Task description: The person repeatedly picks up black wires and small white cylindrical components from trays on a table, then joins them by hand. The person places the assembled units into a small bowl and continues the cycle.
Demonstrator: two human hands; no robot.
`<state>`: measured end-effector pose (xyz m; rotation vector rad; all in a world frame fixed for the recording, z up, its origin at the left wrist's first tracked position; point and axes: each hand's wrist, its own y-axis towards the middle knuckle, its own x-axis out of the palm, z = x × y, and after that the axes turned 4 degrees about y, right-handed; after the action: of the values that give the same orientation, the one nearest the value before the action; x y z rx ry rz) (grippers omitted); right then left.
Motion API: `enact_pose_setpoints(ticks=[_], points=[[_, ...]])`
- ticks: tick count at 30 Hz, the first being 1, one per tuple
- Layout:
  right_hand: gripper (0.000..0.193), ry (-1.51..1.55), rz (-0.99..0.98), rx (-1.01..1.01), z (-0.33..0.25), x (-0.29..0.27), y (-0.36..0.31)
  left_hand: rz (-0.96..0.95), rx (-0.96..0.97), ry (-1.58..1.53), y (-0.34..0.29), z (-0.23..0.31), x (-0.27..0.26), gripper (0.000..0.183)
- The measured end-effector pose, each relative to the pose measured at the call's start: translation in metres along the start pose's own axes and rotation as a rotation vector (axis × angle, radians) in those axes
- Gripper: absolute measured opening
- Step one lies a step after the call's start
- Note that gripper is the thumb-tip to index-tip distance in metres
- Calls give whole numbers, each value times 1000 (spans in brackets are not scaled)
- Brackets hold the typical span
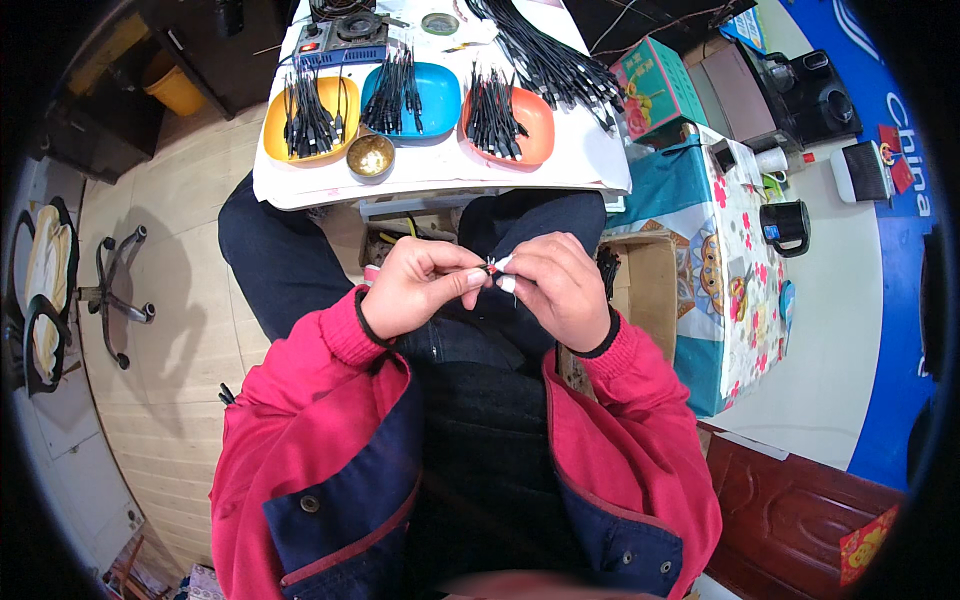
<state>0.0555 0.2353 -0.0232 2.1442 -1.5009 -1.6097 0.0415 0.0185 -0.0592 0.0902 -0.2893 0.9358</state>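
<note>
A white-topped table [590,165] is bearing a rounded yellow plastic tray [350,100], a blue tray [441,93] and an orange tray [540,125]. Before its near edge, the bare left hand [412,285] and bare right hand [562,285] are pinching a small red-and-black wire end [491,268].

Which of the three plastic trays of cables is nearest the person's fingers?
The orange-red tray, at the right end of the row; the blue tray in the middle and the yellow tray at the left lie farther from the fingers.
</note>
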Motion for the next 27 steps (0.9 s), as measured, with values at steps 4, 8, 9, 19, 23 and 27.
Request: enact_pose_setpoints(ticks=[4, 8, 9, 19, 23, 27], points=[[26, -23, -34, 67, 0, 3, -2, 45, 160, 311, -3, -4, 3, 10], [13, 634, -100, 730, 0, 13, -13, 186, 830, 1182, 2, -12, 5, 12], [12, 922, -126, 908, 2, 13, -14, 162, 798, 1125, 2, -14, 5, 12], [32, 54, -44, 7, 0, 0, -1, -105, -37, -62, 2, -9, -5, 12], [29, 5, -67, -5, -1, 1, 2, -38, 115, 232, -1, -8, -4, 11], [15, 215, -89, 291, -1, 6, -8, 108, 784, 928, 5, -14, -2, 14]])
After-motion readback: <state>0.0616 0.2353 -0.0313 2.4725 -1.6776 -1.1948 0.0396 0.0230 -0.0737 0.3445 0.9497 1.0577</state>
